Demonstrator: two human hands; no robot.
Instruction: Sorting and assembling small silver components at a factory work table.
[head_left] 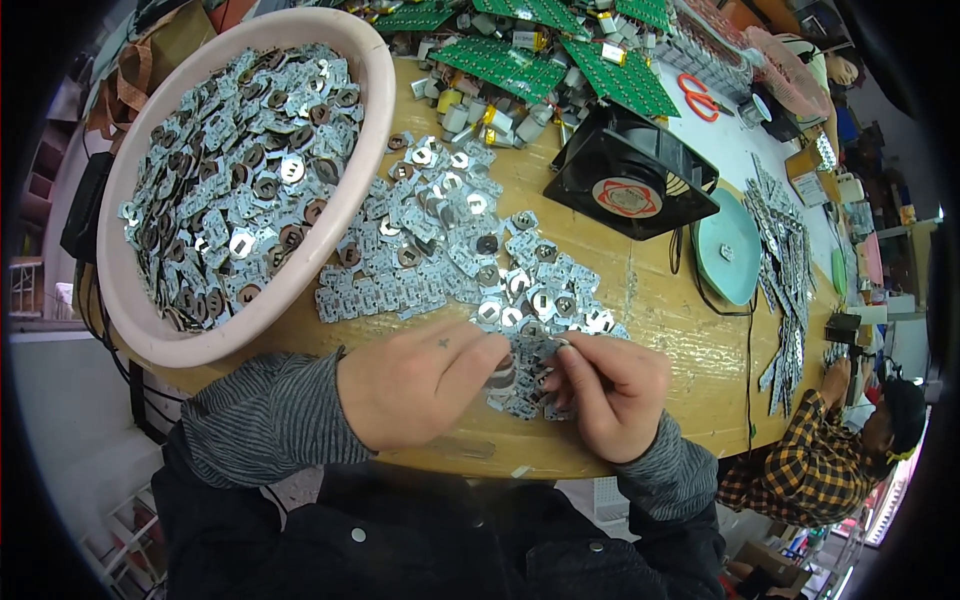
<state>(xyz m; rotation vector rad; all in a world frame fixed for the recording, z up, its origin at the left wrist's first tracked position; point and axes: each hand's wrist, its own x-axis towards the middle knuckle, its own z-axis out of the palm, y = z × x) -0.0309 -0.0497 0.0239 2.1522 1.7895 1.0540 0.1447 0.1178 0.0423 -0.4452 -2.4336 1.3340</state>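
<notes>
A: What is held by the two hands?

B: A small silver metal piece (545, 352) is pinched between the fingers of the left hand (425, 380) and the fingers of the right hand (610, 385). Both sets of fingers are closed on it, at the near edge of the wooden surface (690, 340). The piece is held just above the near end of a loose pile of the same metal pieces (460, 245).

A: Where is this pile placed?

B: It is spread on the surface from the hands toward the far side. Just to its left, a pink basin (345, 195) is standing, and it is filled with many more such pieces.

A: What is seen farther away?

B: A black fan (630, 175) is laid flat on the surface, to the right of the pile. Behind it, green circuit boards (560, 55) are heaped with small parts. Red scissors (705, 97) are seen on the far right, and a round teal lid (728, 245) is placed near the fan.

A: Is another person visible?

B: Yes. At the right edge, a person in a yellow checked shirt (815, 465) is seated, with one hand at a row of metal strips (785, 260).
</notes>
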